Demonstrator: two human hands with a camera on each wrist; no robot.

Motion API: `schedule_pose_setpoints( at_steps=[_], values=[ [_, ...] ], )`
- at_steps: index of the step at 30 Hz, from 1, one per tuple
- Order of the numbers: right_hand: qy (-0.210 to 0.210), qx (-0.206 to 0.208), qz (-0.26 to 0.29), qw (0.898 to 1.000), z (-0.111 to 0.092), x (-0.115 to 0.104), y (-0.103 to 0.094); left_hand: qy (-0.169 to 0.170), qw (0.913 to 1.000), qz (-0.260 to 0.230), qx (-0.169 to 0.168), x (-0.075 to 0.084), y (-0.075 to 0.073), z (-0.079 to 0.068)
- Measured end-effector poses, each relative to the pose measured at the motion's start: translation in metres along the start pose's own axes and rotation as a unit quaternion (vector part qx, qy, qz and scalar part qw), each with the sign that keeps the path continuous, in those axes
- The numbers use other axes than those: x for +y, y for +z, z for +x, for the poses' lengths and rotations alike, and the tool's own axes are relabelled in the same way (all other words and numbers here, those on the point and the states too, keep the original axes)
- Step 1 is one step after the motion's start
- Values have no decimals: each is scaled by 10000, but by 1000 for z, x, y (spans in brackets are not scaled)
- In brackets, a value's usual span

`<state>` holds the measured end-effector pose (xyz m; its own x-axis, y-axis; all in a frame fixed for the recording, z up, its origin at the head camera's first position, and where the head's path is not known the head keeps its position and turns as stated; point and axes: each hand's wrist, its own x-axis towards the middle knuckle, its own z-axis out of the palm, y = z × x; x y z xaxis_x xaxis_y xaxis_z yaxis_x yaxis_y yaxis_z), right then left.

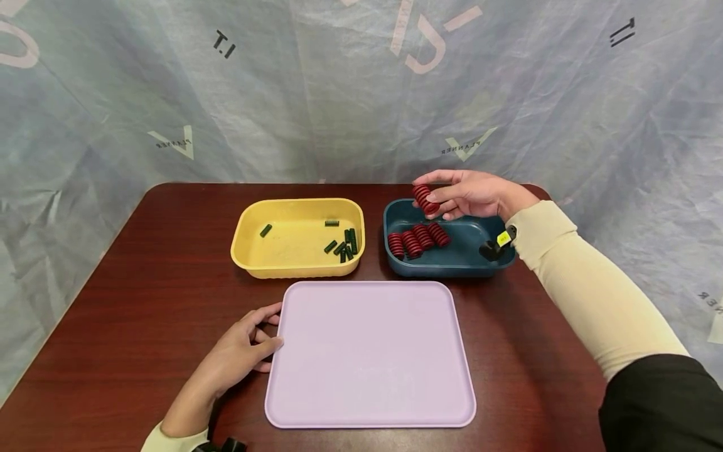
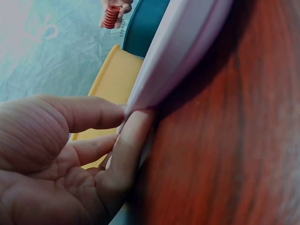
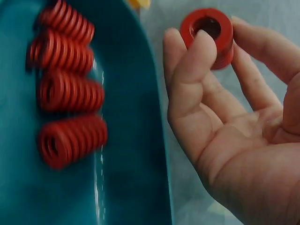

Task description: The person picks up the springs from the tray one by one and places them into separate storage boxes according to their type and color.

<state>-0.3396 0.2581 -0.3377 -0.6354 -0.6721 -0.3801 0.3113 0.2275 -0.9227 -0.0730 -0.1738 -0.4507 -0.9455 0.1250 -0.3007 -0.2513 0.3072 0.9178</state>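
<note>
My right hand [image 1: 471, 191] is raised over the blue bin [image 1: 446, 271] and holds a red coil spring [image 1: 425, 198] between thumb and fingertips. In the right wrist view that spring's hollow end faces the camera. Below it, several more red springs [image 3: 72, 91] lie side by side in the bin's left part. My left hand [image 1: 237, 351] is at the left edge of the lilac tray [image 1: 369, 355]. In the left wrist view its thumb and fingers grip the rim, with some fingertips hidden. The tray lies flat on the table, with nothing on it.
A yellow bin [image 1: 282, 272] stands left of the blue one, behind the tray. Several small dark green springs [image 1: 331, 247] are in it, mostly at its right end. The brown table [image 1: 147, 314] ends at a grey printed sheet [image 1: 316, 94] hanging behind.
</note>
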Motion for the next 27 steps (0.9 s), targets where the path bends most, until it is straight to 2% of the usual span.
schedule_pose_setpoints(
  at_steps=[8, 15, 27],
  values=[
    [553, -163, -325, 9978, 9, 16, -20, 2, 10000, -39, -9, -1, 1, -1],
    [1015, -87, -693, 9924, 6, 30, -29, -3, 10000, -34, -36, 1, 2, -1],
    [1660, 254, -699, 9833, -4, 21, -32, -18, 10000, 17, -36, 3, 1, -2]
  ],
)
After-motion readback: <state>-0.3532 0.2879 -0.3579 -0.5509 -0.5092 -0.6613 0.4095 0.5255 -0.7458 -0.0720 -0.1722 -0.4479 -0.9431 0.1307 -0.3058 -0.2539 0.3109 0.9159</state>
